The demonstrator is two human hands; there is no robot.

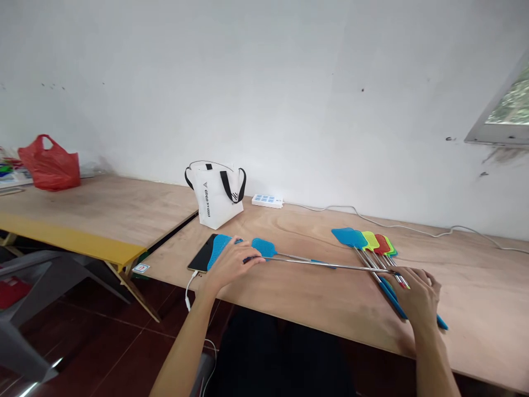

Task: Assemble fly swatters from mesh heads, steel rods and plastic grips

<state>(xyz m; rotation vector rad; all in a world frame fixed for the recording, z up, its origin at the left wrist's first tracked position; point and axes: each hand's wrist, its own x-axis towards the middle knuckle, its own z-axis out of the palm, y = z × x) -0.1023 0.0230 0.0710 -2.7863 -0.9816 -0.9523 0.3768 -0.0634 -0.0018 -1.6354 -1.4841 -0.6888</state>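
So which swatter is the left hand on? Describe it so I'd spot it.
Find the white tote bag standing on the plywood table by the wall. In front of it a dark phone lies at the table's edge, beside the left hand. The swatter is the blue one whose mesh head overlaps that phone; no other does.

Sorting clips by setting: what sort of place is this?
Probably a bare makeshift workroom: plywood tables along a plain white wall, a power strip at the wall, and a batch of coloured fly swatters by the right hand.
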